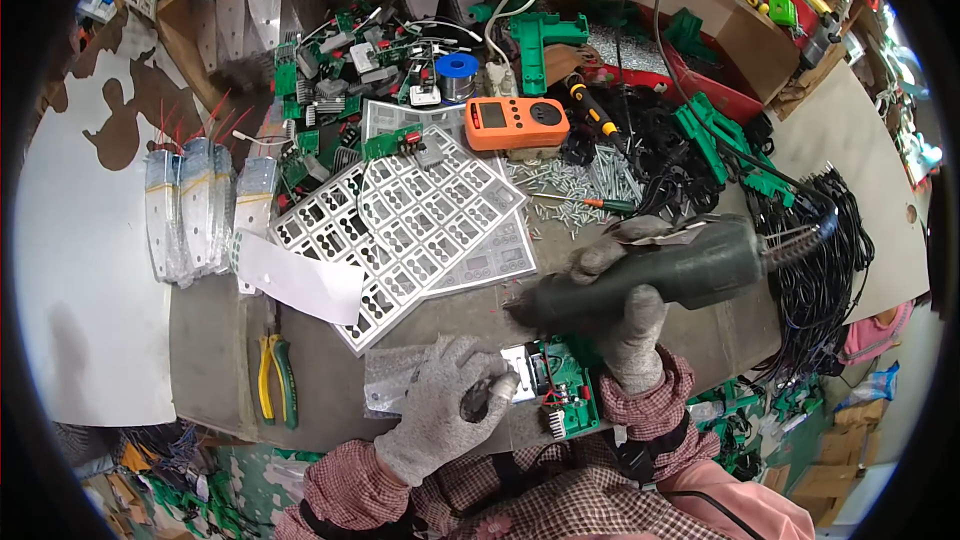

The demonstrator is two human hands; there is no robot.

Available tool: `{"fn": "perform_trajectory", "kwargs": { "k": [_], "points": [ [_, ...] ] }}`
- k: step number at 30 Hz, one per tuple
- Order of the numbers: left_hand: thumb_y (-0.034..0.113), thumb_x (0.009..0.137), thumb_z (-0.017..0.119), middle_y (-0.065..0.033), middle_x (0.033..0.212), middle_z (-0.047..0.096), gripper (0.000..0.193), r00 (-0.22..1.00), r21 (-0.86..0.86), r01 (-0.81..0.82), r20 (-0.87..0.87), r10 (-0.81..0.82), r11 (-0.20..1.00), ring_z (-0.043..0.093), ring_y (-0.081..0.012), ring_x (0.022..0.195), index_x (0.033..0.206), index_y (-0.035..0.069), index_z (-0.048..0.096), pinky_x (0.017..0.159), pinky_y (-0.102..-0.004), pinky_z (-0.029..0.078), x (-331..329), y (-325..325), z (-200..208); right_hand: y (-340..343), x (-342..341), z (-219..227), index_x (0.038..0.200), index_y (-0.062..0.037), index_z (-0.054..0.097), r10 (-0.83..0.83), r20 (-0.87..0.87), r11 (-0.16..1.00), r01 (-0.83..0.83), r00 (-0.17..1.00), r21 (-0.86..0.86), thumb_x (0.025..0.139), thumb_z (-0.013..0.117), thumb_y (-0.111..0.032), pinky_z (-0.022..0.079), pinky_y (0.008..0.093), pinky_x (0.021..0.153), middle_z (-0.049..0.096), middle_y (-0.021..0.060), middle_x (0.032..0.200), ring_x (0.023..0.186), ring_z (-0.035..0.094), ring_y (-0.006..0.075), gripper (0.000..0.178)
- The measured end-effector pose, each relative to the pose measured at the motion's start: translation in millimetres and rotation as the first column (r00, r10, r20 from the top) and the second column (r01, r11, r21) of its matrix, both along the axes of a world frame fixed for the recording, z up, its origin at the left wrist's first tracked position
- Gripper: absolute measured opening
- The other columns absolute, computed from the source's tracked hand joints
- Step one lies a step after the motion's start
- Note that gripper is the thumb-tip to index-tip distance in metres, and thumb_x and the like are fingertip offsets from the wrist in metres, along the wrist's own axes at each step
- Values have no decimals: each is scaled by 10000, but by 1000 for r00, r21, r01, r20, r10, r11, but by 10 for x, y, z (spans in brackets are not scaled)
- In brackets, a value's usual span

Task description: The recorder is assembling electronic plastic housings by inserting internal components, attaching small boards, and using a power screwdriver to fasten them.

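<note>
Both of my hands wear grey knit gloves. My right hand (640, 340) is wrapped round a dark green corded power screwdriver (690, 265), its thumb on the near side. The tool lies sideways above the table, its left end blurred. Below that end sits an open green plastic housing (575, 390) with a circuit board, red wires and a white-and-black part inside. Just left of the housing, my left hand (450, 405) is curled with thumb and fingers close together; what they hold, if anything, is hidden. A clear plastic bag (388, 380) lies partly under that hand.
Printed panel sheets (400, 230) cover mid-table under a white paper (300, 275). Pliers (277, 380) lie left. Behind are an orange meter (515, 124), loose screws (580, 180), a solder spool (457, 75) and piled circuit boards (340, 70). Black cables (820, 260) hang right.
</note>
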State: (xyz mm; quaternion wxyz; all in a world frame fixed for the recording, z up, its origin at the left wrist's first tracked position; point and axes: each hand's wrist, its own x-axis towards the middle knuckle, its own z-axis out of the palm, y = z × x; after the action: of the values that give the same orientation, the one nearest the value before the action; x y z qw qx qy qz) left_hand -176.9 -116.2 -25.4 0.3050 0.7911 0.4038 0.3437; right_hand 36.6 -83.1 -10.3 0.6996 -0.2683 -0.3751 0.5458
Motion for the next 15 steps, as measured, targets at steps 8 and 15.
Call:
{"fn": "perform_trajectory", "kwargs": {
  "k": [8,15],
  "points": [
    [76,844,747,-111,1000,604,180,998,-199,25,53,-15,980,596,-304,927,967,52,617,828,-411,484,-52,212,48,33,-20,62,1449,-117,363,10,52,1000,-10,999,1,890,804,-408,579,495,968,619,117,1199,1089,638,252,769],
    [275,866,752,-89,1143,612,365,922,216,-118,-339,188,969,568,-305,1108,1174,91,681,943,-447,456,215,471,65,64,15,175,1373,-114,409,-282,115,953,264,953,146,889,653,-707,483,352,831,600,-8,936,847,539,134,802]
  ]
}}
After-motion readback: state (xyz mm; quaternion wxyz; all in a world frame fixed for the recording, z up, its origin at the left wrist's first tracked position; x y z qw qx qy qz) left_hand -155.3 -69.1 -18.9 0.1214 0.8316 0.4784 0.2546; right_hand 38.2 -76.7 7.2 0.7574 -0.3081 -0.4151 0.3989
